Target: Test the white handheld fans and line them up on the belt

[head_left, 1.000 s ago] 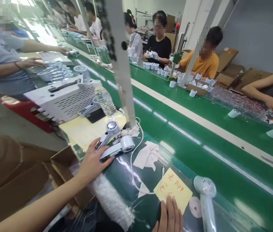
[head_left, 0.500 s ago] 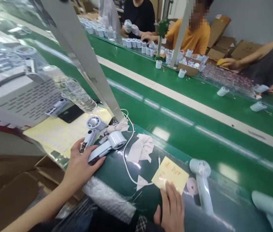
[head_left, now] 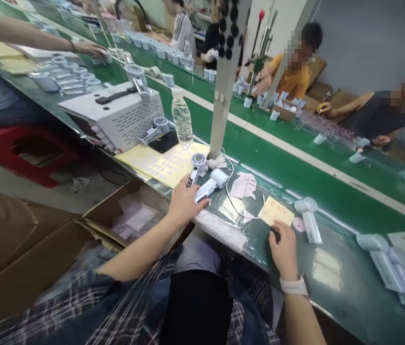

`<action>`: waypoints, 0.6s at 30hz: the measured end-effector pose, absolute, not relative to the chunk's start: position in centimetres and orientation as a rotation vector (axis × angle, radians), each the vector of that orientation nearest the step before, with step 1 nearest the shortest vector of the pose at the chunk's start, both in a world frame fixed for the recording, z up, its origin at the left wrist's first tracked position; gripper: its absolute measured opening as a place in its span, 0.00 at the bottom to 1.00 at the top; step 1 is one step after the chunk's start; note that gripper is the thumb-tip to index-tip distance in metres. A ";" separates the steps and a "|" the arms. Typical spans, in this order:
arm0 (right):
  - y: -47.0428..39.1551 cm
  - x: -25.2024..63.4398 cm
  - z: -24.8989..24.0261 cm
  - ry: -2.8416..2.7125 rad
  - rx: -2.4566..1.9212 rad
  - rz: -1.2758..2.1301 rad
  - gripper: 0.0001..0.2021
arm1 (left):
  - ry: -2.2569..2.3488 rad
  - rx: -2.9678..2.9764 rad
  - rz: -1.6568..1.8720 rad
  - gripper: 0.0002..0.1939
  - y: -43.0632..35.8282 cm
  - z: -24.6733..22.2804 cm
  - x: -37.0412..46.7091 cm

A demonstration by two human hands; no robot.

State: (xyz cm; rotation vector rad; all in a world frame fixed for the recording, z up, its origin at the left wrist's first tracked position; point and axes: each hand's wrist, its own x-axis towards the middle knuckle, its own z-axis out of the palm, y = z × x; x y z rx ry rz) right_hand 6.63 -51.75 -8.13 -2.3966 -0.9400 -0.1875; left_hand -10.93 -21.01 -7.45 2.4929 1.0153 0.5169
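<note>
My left hand (head_left: 184,203) is closed around the handle end of a white handheld fan (head_left: 211,184) lying on the green bench. A second handheld fan (head_left: 198,163), its round grille showing, stands against the fingers of that hand; whether they grip it too is unclear. My right hand (head_left: 284,244) lies with fingers stretched out, their tips on the lower edge of a yellow paper note (head_left: 277,211) with red handwriting. Beside the note are a pink disc (head_left: 298,224) and another handheld fan (head_left: 309,218). Several more fans (head_left: 391,261) lie at the far right.
A white cable (head_left: 231,201) curves past crumpled pale cloth scraps (head_left: 243,185). Behind my left hand are a sticker sheet (head_left: 166,170), black phone (head_left: 164,142), water bottle (head_left: 182,120) and vented white box (head_left: 127,115). A metal post (head_left: 220,115) rises beside the green conveyor (head_left: 260,158). Co-workers sit opposite.
The camera view has swung left and pulled back, showing both forearms and a person at the left. My left hand stays on the fan; my right fingertips remain at the note's edge.
</note>
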 end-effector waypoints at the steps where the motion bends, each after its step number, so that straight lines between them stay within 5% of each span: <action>1: -50.7 6.2 -7.4 -0.945 -2.376 -0.152 0.12 | 0.967 2.491 0.497 0.24 -21.3 -7.2 -11.7; 6: -40.3 2.6 -3.5 -1.462 -2.239 0.274 0.22 | 1.047 2.250 0.313 0.29 -19.7 -4.8 -12.3; 10: -33.2 1.0 -1.8 -1.720 -2.473 0.364 0.31 | 1.113 2.207 0.152 0.20 -17.4 -3.0 -9.4; 14: -33.7 1.9 -3.4 -1.693 -2.432 0.213 0.25 | 1.016 2.133 0.237 0.14 -17.1 -2.4 -9.2; 18: -38.1 4.2 -7.2 -1.399 -2.224 0.136 0.18 | 0.803 1.893 0.291 0.21 -18.6 -3.2 -11.9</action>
